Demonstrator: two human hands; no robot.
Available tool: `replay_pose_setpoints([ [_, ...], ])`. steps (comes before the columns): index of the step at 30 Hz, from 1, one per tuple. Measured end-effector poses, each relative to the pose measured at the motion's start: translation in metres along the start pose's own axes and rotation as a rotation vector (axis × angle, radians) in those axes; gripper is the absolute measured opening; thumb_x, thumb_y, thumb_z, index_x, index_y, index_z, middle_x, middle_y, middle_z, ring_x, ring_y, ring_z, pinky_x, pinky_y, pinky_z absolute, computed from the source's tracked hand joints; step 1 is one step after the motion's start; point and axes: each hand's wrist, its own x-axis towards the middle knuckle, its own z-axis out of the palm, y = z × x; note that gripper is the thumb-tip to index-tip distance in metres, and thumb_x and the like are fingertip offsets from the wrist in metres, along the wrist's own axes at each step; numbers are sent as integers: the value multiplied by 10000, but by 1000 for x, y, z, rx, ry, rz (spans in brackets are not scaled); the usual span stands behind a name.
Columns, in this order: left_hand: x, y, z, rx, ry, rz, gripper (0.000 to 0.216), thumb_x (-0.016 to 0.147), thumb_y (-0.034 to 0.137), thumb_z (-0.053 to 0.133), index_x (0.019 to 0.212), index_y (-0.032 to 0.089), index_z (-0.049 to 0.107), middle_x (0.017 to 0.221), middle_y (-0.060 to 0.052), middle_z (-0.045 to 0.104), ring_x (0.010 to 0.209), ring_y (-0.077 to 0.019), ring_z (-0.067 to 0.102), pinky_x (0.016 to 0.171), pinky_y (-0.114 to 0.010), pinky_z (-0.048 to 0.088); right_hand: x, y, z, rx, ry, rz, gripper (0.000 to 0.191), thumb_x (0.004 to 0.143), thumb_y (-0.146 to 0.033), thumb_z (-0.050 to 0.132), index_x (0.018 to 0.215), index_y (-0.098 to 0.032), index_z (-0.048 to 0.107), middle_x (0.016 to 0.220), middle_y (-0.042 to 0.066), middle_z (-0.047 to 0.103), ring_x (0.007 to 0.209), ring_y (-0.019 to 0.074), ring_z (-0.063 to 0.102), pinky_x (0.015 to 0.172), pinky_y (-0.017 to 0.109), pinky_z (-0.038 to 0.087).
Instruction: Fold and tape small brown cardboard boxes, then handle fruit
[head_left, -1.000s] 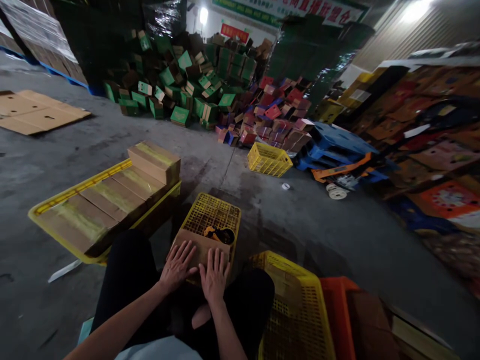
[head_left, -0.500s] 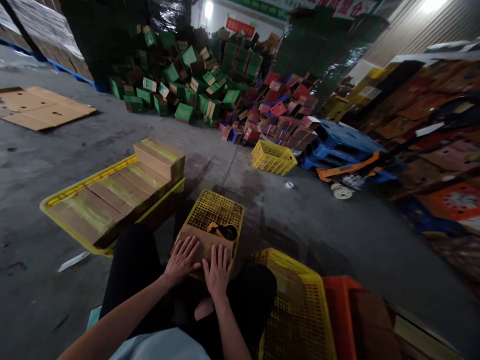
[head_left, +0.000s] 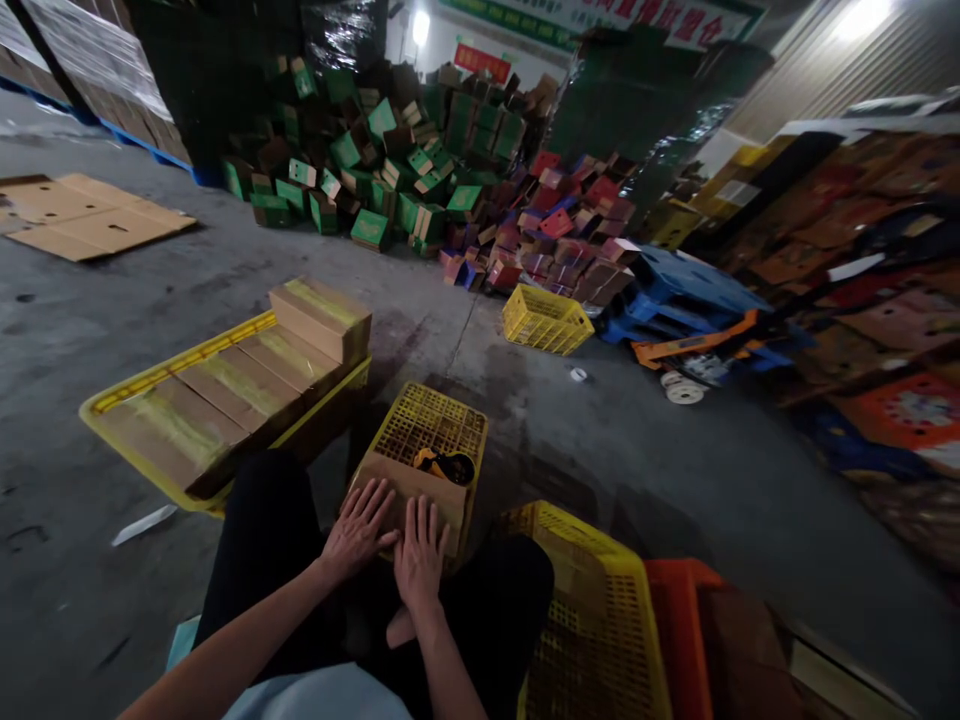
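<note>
A small brown cardboard box (head_left: 442,499) rests on an upturned yellow crate (head_left: 435,425) between my knees. My left hand (head_left: 358,530) lies flat on the box's top with fingers spread. My right hand (head_left: 420,553) lies flat beside it, fingers stretched out, the two hands almost touching. A black and orange tape dispenser (head_left: 446,465) sits on the crate just beyond the box. Neither hand grips anything.
A yellow tray (head_left: 112,397) of taped brown boxes (head_left: 319,318) stands to my left. A yellow crate (head_left: 592,610) and an orange crate (head_left: 675,630) sit at my right. Further off are another yellow crate (head_left: 545,320), blue pallets (head_left: 675,280), piles of green and red boxes (head_left: 420,170), and flattened cardboard (head_left: 82,218).
My right hand has slid slightly left, closer to my left hand on the box top. The view has shifted a little; nothing else has moved.
</note>
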Motion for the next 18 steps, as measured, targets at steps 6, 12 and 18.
replay_pose_setpoints([
  [6, 3, -3, 7, 27, 11, 29, 769, 950, 685, 414, 1551, 207, 374, 1592, -121, 394, 1459, -335, 376, 1164, -493, 333, 3, 6, 3, 19, 12, -16, 584, 1041, -399, 295, 1593, -305, 130, 1672, 18, 143, 1549, 280, 133, 1211, 607, 144],
  [12, 14, -11, 11, 34, 39, -19, 650, 993, 613, 390, 1501, 213, 457, 1577, -116, 424, 1437, -296, 420, 1145, -483, 378, 19, 0, 9, 26, 51, -15, 591, 1043, -497, 250, 1592, -307, 145, 1669, 54, 156, 1543, 319, 144, 1177, 638, 202],
  [18, 13, -17, 13, 28, 34, 15, 800, 948, 692, 391, 1576, 203, 307, 1615, -122, 353, 1490, -312, 322, 1183, -467, 322, 24, 0, 5, 11, 19, -59, 611, 1031, -536, 260, 1588, -316, 142, 1669, 37, 156, 1542, 308, 159, 1184, 643, 182],
])
